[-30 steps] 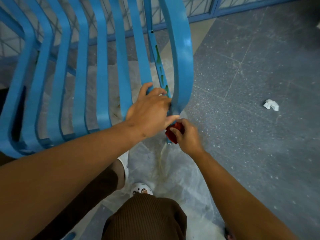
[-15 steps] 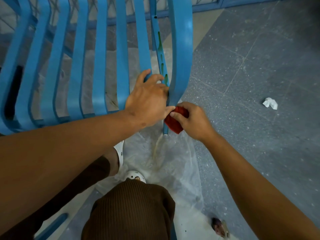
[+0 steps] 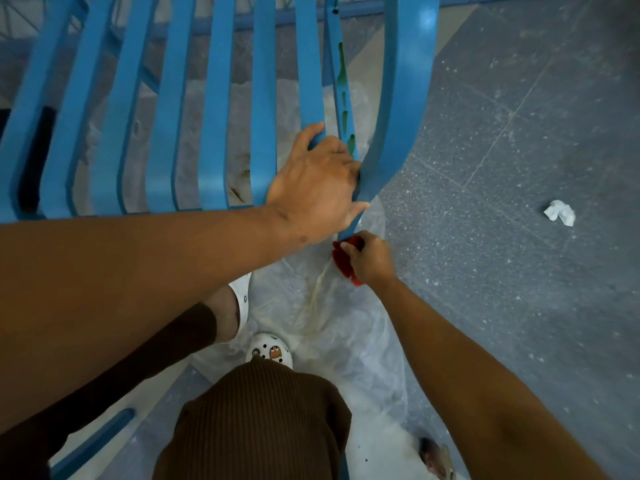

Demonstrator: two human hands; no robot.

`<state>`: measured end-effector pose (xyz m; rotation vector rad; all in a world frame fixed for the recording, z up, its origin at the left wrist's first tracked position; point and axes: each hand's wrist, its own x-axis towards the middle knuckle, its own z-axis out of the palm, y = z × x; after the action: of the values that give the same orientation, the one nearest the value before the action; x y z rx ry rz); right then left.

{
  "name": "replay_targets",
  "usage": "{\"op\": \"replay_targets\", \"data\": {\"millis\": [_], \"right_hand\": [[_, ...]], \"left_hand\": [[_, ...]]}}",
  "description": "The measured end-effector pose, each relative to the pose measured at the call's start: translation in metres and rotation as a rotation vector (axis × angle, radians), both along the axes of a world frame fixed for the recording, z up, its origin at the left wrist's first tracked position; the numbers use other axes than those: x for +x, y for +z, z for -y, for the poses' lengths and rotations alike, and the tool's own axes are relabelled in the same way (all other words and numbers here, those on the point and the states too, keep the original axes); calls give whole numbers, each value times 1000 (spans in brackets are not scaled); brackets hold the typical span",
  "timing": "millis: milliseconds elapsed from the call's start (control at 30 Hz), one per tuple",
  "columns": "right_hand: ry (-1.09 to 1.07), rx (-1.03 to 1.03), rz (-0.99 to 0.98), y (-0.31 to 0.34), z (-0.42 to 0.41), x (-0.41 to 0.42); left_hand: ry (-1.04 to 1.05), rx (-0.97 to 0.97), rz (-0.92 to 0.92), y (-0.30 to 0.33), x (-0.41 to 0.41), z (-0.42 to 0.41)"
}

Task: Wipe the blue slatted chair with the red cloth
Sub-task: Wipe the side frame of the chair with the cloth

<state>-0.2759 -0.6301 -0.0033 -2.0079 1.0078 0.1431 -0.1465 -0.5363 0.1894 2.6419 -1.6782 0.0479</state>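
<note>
The blue slatted chair [image 3: 214, 109] fills the upper left, its curved slats running down toward me. Green drips streak a thin inner slat [image 3: 343, 98] next to the wide outer rail [image 3: 405, 84]. My left hand [image 3: 318, 188] grips the slats at their lower bend, fingers curled over the edge. Just below it, my right hand [image 3: 370, 259] holds the bunched red cloth [image 3: 343, 261] against the bottom tip of the thin slat.
A clear plastic sheet [image 3: 346, 327] with a yellowish wet streak lies on the grey speckled floor under the chair. A crumpled white paper [image 3: 559, 213] lies to the right. My knee in brown trousers [image 3: 256, 424] and a white clog [image 3: 270, 351] are below.
My right hand slid the red cloth up the slat's lower end and then back down. My left hand stayed gripping the slats.
</note>
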Motion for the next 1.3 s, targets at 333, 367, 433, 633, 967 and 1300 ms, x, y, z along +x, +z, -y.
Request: {"op": "replay_targets", "data": {"millis": [333, 367, 433, 633, 967, 1300], "right_hand": [[124, -124, 151, 52, 16, -7], [133, -135, 167, 57, 14, -9], [150, -145, 193, 62, 10, -12], [156, -162, 234, 60, 4, -19], [146, -35, -71, -5, -9, -8], [54, 1, 136, 11, -2, -14]], "left_hand": [[10, -14, -33, 2, -1, -3], [10, -17, -42, 3, -2, -5], [5, -16, -58, 2, -3, -10], [-11, -27, -56, 0, -6, -22], [-30, -8, 34, -2, -7, -23], [-37, -28, 24, -2, -6, -24]]}}
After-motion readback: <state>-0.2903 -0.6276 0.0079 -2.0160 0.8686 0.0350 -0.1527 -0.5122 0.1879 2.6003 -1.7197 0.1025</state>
